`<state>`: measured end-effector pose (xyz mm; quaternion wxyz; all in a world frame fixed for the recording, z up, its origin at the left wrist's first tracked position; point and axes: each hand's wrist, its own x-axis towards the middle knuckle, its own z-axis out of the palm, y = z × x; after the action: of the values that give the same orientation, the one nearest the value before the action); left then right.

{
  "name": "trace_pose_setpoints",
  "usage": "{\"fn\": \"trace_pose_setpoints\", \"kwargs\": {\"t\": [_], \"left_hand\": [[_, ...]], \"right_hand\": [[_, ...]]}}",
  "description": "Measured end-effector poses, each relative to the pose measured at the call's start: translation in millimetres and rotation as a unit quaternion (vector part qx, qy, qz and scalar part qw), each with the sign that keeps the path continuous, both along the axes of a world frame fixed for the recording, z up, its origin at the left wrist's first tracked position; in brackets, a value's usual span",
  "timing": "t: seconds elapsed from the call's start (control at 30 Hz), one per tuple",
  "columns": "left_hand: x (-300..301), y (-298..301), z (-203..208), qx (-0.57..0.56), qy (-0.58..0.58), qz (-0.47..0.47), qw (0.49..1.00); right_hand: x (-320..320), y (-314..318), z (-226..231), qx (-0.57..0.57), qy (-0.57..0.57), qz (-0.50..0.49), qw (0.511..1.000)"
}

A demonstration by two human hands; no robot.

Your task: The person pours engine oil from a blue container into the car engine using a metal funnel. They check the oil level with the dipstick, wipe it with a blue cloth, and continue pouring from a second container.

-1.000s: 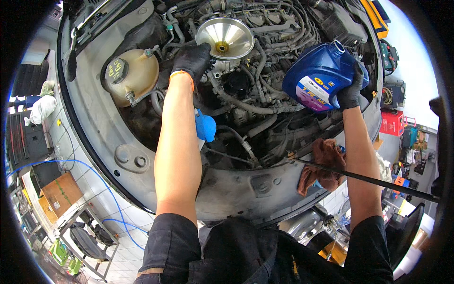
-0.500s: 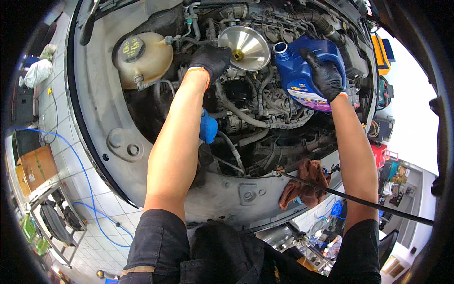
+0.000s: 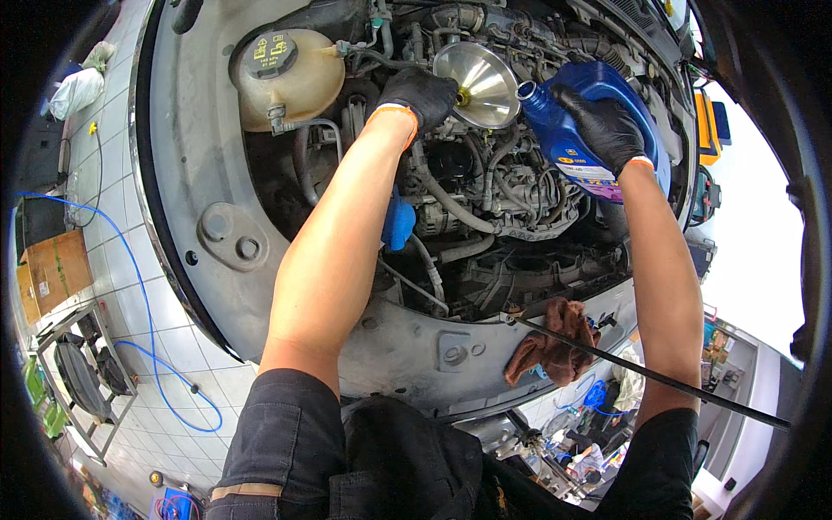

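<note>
On the left we see a round, cream plastic tank (image 3: 303,95) with a black cap (image 3: 270,55), and then our black-gloved left hand (image 3: 419,100), its fingers curled closed on the left edge of a shiny, cone-shaped metal funnel (image 3: 490,85) above the dark metal engine (image 3: 524,189). Next comes a big blue plastic jug (image 3: 555,137), leaning with its open mouth (image 3: 526,89) just beside the funnel's right edge, and our black-gloved right hand (image 3: 602,130) wraps around it, partly closed, holding it up.
</note>
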<state>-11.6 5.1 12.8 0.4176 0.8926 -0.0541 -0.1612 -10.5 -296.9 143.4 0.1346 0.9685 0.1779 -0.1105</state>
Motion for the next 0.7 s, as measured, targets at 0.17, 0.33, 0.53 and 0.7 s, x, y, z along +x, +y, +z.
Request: {"fn": "trace_pose_setpoints", "kwargs": {"t": [0.17, 0.33, 0.53, 0.7], "left_hand": [[3.5, -1.4, -9.5, 0.000, -0.062, -0.027, 0.998], [4.0, -2.7, -12.8, -0.042, -0.007, 0.026, 0.999], [2.1, -0.1, -6.1, -0.005, -0.046, -0.009, 0.999], [3.2, 0.8, 1.8, -0.008, 0.015, 0.009, 1.000]], "right_hand": [[3.9, 0.0, -1.2, 0.001, 0.029, -0.081, 0.996], [-3.3, 19.0, 5.5, -0.010, 0.027, -0.030, 0.999], [1.1, 24.5, 6.7, -0.068, 0.037, -0.004, 0.997], [6.7, 25.8, 7.2, -0.070, 0.025, 0.015, 0.997]]}}
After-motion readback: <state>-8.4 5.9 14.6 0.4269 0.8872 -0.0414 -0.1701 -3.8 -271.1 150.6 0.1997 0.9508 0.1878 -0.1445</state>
